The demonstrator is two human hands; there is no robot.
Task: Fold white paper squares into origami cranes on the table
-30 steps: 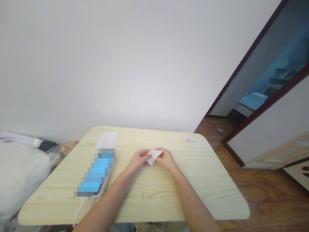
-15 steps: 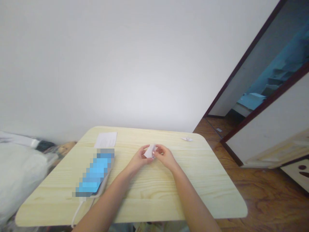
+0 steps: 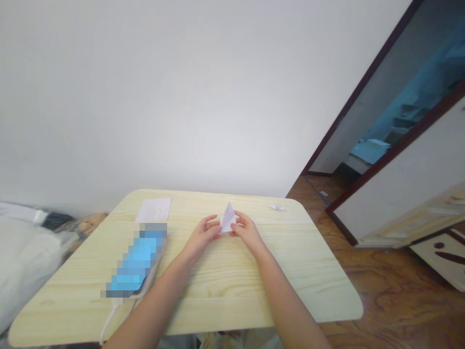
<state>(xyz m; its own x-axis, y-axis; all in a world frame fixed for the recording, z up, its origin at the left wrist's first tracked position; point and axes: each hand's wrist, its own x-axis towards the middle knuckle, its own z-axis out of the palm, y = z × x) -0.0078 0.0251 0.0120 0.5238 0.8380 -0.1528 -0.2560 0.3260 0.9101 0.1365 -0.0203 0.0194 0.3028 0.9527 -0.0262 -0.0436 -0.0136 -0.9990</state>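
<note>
Ctr frame: R hand (image 3: 247,232) pinched folded paper (image 3: 228,220); L hand (image 3: 199,239) grip unclear. Prob. was light, creasable; edges looked safest.

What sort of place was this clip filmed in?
Most likely a room in a home: a small wood-grain table stands by a plain white wall, with a pale heap, perhaps bedding, at the left and a dark door frame at the right.

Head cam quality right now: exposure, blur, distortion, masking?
Head view: wall brightest near its middle, doorway dim and bluish; head view: held paper soft, fine creases unclear, sheet's print unreadable; head view: door frame leans steeply, perhaps lens or head tilt; head view: blue screen pixelated.
</note>
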